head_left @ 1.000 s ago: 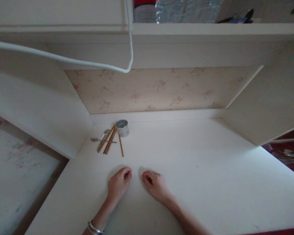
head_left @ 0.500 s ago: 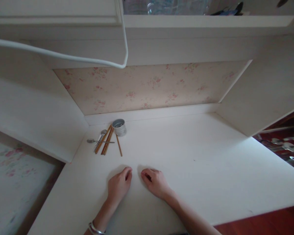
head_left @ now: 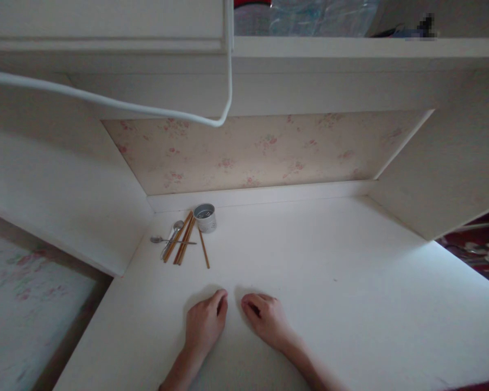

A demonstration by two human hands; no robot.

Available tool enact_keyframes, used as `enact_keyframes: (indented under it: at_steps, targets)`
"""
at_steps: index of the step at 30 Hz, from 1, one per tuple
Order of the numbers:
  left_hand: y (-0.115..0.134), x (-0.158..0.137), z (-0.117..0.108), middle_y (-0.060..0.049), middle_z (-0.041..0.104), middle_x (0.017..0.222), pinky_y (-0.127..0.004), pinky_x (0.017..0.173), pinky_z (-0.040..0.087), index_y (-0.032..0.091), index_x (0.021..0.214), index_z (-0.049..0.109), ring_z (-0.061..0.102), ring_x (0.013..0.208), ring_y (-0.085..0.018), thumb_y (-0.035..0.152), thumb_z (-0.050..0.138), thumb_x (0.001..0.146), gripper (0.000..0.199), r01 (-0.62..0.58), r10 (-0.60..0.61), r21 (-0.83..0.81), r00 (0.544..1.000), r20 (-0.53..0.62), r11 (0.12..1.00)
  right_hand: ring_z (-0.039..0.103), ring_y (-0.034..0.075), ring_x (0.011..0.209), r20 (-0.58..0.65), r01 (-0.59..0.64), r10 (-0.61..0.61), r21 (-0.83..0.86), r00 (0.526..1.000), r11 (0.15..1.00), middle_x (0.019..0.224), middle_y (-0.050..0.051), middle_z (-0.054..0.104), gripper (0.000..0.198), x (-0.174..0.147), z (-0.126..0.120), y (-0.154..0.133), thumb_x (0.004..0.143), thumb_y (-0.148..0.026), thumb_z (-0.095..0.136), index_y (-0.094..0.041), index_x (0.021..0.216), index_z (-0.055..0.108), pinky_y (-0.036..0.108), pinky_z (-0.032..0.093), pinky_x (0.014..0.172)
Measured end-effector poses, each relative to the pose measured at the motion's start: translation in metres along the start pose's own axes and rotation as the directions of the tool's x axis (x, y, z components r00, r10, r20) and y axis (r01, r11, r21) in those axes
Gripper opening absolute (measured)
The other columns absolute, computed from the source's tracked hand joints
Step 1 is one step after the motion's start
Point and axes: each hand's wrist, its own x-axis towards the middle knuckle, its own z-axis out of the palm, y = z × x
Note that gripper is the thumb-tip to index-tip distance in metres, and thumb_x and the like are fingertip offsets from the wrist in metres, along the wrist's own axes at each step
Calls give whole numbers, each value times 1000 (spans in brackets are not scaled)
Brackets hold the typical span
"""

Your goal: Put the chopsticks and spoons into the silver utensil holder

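My left hand (head_left: 206, 319) rests on the white desk in a loose fist, with nothing seen in it. Beside it, a small gap away, my right hand (head_left: 265, 319) lies curled in the same way, also holding nothing visible. Beyond my left hand are several wooden chopsticks (head_left: 184, 240), some piled together and a single chopstick (head_left: 204, 250) lying apart. A metal spoon (head_left: 156, 239) lies crosswise at the pile, and another spoon (head_left: 178, 225) lies along its left side. Next to the chopsticks stands a grey metal cup (head_left: 206, 218), upright, with holes in its bottom. Neither hand touches these things.
The white desktop (head_left: 309, 260) runs between side panels on the left and right. Behind it is a floral back panel (head_left: 252, 149). Overhead are a shelf (head_left: 330, 48) holding clear plastic items and a bent white rod (head_left: 146, 109) at the upper left.
The camera view has shifted, so the whole scene sits slightly lower and further right. Both hands keep their curled pose on the desk, and the chopsticks, spoons and cup stay in place.
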Motion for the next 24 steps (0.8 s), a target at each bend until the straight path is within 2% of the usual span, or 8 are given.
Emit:
enact_keyframes:
  at_steps: [4, 7, 11, 13, 16, 19, 22, 24]
  targets:
    - [-12, 8, -2, -1, 72, 88, -25, 72, 47, 27, 96, 65, 67, 79, -16, 35, 40, 90, 27, -32, 27, -187, 999, -30, 982, 62, 15, 72, 5, -8, 8, 4, 1000, 1000, 81, 3, 69, 25, 0, 1, 0, 93, -30, 43, -22, 91, 67, 23, 41, 67]
    - [-30, 32, -17, -5, 68, 93, -25, 77, 49, 20, 94, 64, 64, 82, -15, 35, 40, 90, 28, -45, 1, -300, 990, -144, 953, 62, 15, 72, 1, -15, 15, -3, 1000, 1000, 80, 2, 69, 25, 0, 2, 1, 92, -30, 43, -22, 91, 67, 23, 40, 67]
    - [-56, 80, -50, -9, 62, 107, -33, 96, 43, 18, 102, 63, 57, 103, -20, 34, 43, 88, 29, -98, 58, -91, 929, -365, 991, 62, 14, 69, -10, -22, 22, -12, 1000, 1000, 79, 2, 69, 25, 2, 4, 2, 91, -30, 44, -21, 90, 67, 23, 39, 64]
    - [-63, 103, -64, -11, 58, 118, -39, 104, 36, 19, 108, 63, 51, 114, -24, 36, 46, 87, 32, -66, 82, 56, 918, -387, 996, 61, 14, 69, -13, -23, 23, -14, 1000, 1000, 79, 2, 69, 26, 2, 4, 2, 91, -30, 43, -21, 90, 67, 23, 39, 63]
    - [-68, 130, -76, -11, 44, 139, -52, 107, 28, 23, 119, 59, 37, 127, -31, 44, 49, 85, 42, 27, 42, 195, 941, -337, 980, 61, 14, 69, -18, -23, 23, -15, 1000, 1000, 79, 2, 69, 26, 2, 3, 1, 92, -31, 42, -21, 91, 67, 23, 39, 64]
    - [-72, 148, -76, -7, 31, 150, -67, 104, 17, 30, 124, 56, 22, 136, -37, 54, 46, 84, 47, 89, -38, 241, 977, -209, 966, 61, 15, 68, -22, -30, 30, -16, 999, 999, 79, 3, 69, 26, 2, 4, 1, 91, -31, 42, -21, 90, 67, 24, 39, 63]
    - [-76, 156, -66, -6, 27, 152, -72, 100, 14, 33, 130, 50, 18, 138, -38, 62, 40, 84, 55, 146, -125, 232, 987, -105, 962, 61, 15, 68, -28, -43, 42, -13, 999, 999, 80, 3, 70, 28, 3, 5, 2, 92, -32, 41, -21, 90, 67, 24, 39, 64]
    - [-77, 155, -58, -6, 27, 152, -70, 101, 15, 34, 133, 47, 20, 138, -36, 61, 35, 85, 56, 166, -147, 239, 984, -98, 957, 61, 15, 69, -29, -47, 47, -11, 998, 999, 79, 3, 70, 28, 4, 5, 3, 92, -32, 41, -21, 90, 67, 24, 39, 64]
